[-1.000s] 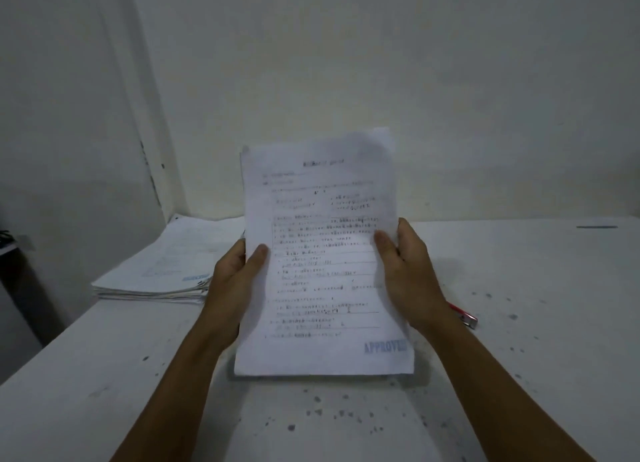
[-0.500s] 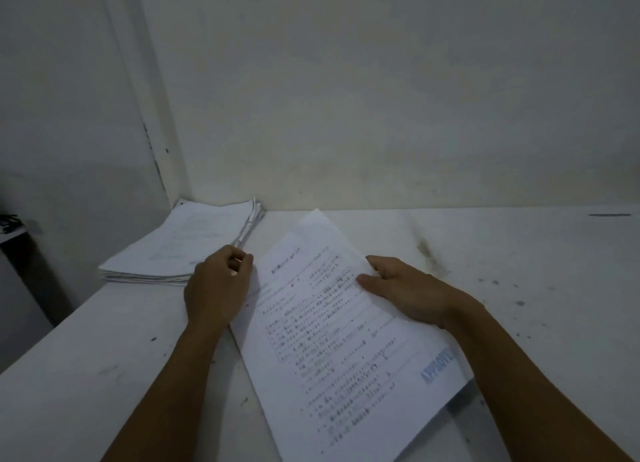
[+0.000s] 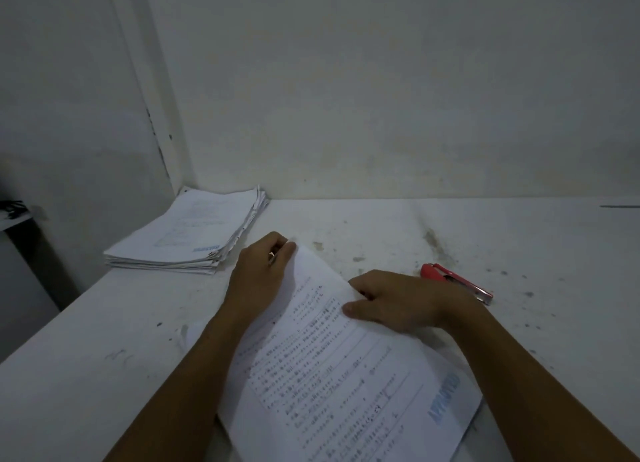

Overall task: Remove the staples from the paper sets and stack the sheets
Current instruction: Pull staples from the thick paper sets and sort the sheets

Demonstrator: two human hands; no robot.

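While lying flat on the speckled white counter [image 3: 519,239], the thin printed paper set [image 3: 339,375] is angled, its long axis running from far left to near right. Its far corner is pinched by the left hand [image 3: 258,278]; the right hand [image 3: 398,302] is pressed on it, fingers loosely curled. A ragged-edged sheet stack [image 3: 187,233] sits far left.

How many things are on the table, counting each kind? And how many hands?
Paper set under the hands: 1
Paper pile by the wall: 1
Red staple tool: 1
Hands: 2, the left hand and the right hand
Total: 5
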